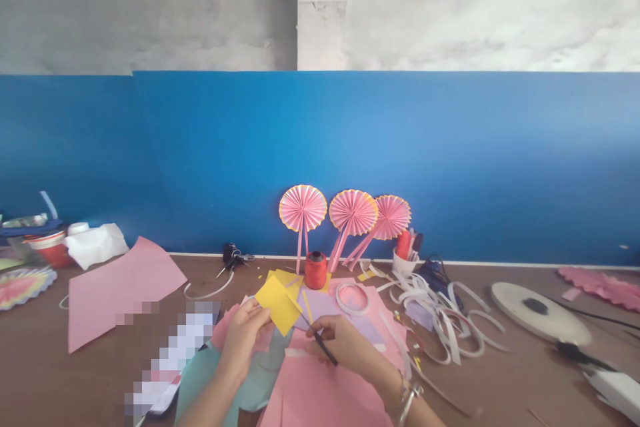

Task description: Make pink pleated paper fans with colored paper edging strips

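Note:
My left hand (244, 335) pinches a square piece of yellow paper (278, 304) and holds it up above the table. My right hand (345, 341) is closed round a pair of dark scissors (320, 343), whose blades point up-left toward the yellow paper's lower edge. Both hands hover over a pile of pink paper sheets (320, 393) and a teal sheet (200, 373). More yellow paper (287, 278) lies just behind the held piece.
Three pink paper fans (350, 213) lean against the blue wall. An orange thread spool (315, 270), a tape roll (351, 297), a white cup of pens (404, 255), curled white strips (450, 320), a large pink sheet (120, 287) and a white disc (540, 312) lie on the brown table.

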